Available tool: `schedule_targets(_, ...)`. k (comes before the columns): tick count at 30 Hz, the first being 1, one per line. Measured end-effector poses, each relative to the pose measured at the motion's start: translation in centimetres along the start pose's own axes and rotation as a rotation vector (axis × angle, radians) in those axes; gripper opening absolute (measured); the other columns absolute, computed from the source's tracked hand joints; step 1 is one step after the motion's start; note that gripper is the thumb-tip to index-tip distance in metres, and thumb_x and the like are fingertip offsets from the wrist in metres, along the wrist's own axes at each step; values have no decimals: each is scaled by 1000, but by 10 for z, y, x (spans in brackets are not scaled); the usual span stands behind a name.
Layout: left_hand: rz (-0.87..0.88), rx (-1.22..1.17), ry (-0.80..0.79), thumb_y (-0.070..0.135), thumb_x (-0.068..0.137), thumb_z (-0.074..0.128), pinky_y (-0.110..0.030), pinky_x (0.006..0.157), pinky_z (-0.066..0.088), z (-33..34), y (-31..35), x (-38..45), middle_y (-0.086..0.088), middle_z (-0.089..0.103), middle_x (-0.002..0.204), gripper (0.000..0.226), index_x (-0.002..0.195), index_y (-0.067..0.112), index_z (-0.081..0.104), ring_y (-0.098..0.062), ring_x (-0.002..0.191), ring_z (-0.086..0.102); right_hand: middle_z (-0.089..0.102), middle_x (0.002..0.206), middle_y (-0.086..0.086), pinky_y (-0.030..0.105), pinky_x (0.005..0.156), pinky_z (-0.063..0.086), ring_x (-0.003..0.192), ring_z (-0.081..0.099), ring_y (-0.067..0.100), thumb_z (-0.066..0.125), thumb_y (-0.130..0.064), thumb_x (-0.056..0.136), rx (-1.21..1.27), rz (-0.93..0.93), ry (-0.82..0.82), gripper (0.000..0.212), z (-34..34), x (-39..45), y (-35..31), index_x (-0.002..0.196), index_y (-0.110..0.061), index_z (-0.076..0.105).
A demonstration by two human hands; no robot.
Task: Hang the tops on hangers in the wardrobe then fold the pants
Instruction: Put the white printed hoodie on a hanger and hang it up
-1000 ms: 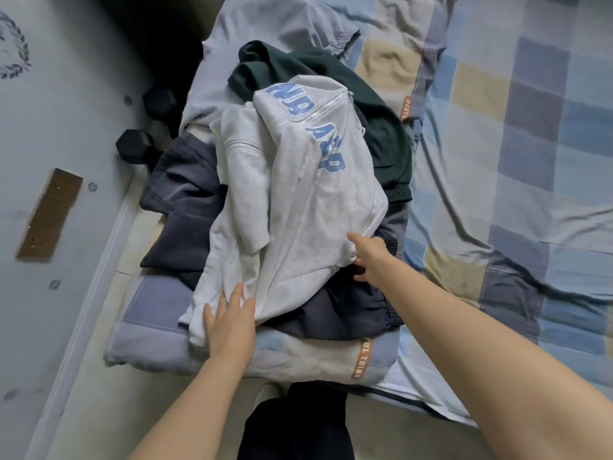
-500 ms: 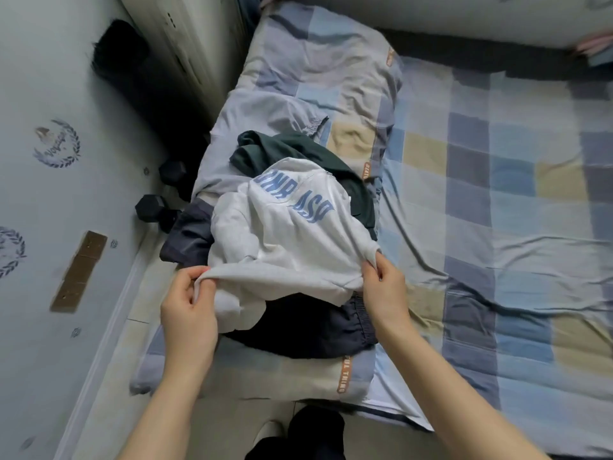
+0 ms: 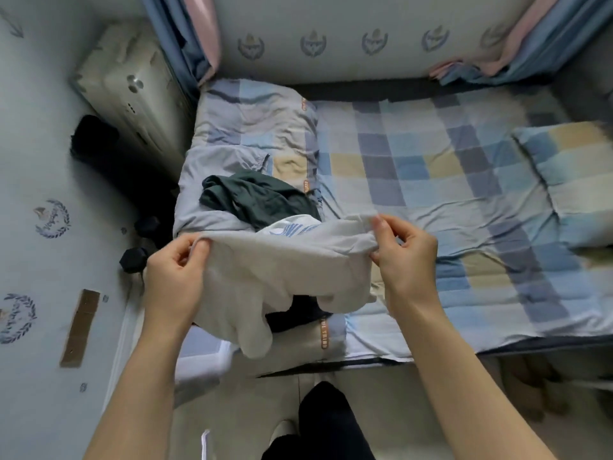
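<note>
Both hands pinch the grey sweatshirt (image 3: 282, 270) by one edge, left hand (image 3: 174, 270) and right hand (image 3: 403, 257) apart, lifting it over the bed (image 3: 431, 167). It looks soft, light and floppy; the shoulders probably suit a hanger better. Beyond the grip lies a green top (image 3: 258, 200); dumbbells (image 3: 134, 258) sit left.

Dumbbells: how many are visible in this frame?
2, both on the floor left of the bed: one dumbbell beside the left hand, another dumbbell just beyond it in shadow. More may be hidden in the dark corner.
</note>
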State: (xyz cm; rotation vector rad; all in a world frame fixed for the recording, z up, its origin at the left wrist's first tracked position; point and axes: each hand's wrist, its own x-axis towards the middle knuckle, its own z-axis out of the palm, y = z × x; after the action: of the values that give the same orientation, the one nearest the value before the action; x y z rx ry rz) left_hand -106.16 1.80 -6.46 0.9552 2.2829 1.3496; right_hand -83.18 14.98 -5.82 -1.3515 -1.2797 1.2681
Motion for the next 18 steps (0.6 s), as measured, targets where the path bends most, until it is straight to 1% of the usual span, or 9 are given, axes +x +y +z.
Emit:
schedule_targets(2, 26, 37, -163, 24, 93, 63, -21, 63, 42, -11, 6, -22, -5, 66, 72, 20, 73, 24, 68, -8, 65, 53, 74, 84, -4, 50, 85, 55, 89, 69, 22, 63, -25, 89, 100, -52, 86, 17, -15, -25, -28, 79, -29, 76)
schedule_targets(5, 6, 194, -452, 44, 83, 60, -43, 68, 46, -14, 3, -48, -9, 65, 72, 32, 76, 14, 69, -29, 75, 61, 74, 83, -4, 41, 84, 56, 86, 68, 17, 65, -24, 88, 184, -112, 170, 13, -28, -51, -57, 82, -27, 76)
schedule_targets(6, 5, 222, -574, 47, 84, 61, -42, 68, 46, -17, 7, -57, -3, 67, 76, 29, 82, 20, 72, -26, 82, 63, 74, 85, -5, 40, 84, 56, 87, 68, 16, 65, -25, 89, 188, -151, 195, 12, -36, -68, -66, 85, -26, 76)
schedule_targets(8, -63, 220, -830, 48, 86, 66, -31, 74, 49, -17, 13, -73, 13, 67, 103, 15, 101, 44, 69, -12, 104, 62, 75, 88, -6, 37, 83, 56, 90, 69, 13, 63, -28, 90, 160, -208, 207, 13, -46, -95, -78, 88, -28, 75)
schedule_targets(10, -45, 204, -1006, 55, 86, 63, -29, 90, 50, -13, 22, -84, 17, 59, 122, 27, 113, 55, 59, -5, 116, 57, 74, 87, -10, 33, 81, 56, 89, 69, 10, 61, -31, 91, 114, -272, 211, 14, -61, -123, -85, 87, -35, 74)
schedule_targets(12, 33, 133, -1044, 53, 89, 59, -30, 95, 50, -6, 40, -97, 16, 62, 122, 28, 117, 52, 55, -2, 109, 61, 73, 87, -10, 31, 78, 55, 88, 69, 8, 59, -34, 91, 51, -321, 209, 15, -81, -152, -90, 90, -36, 73)
schedule_targets(14, 118, 63, -996, 44, 93, 59, -26, 86, 51, 5, 55, -108, 15, 61, 122, 37, 128, 48, 49, -1, 104, 62, 73, 89, -6, 36, 80, 55, 90, 69, 13, 58, -34, 91, 49, -332, 172, 16, -101, -174, -91, 93, -32, 73)
schedule_targets(16, 263, 8, -1000, 34, 93, 63, -24, 86, 51, 21, 77, -132, 17, 56, 128, 51, 137, 48, 41, -3, 113, 58, 73, 91, -2, 39, 83, 55, 93, 68, 17, 59, -34, 90, 95, -334, 183, 15, -128, -203, -91, 93, -29, 73)
schedule_targets(18, 420, -17, -1058, 28, 91, 67, -26, 98, 45, 44, 94, -158, 20, 50, 136, 61, 141, 48, 37, -1, 124, 49, 72, 90, -2, 33, 80, 54, 92, 67, 16, 63, -36, 88, 173, -332, 209, 15, -151, -230, -93, 93, -27, 74)
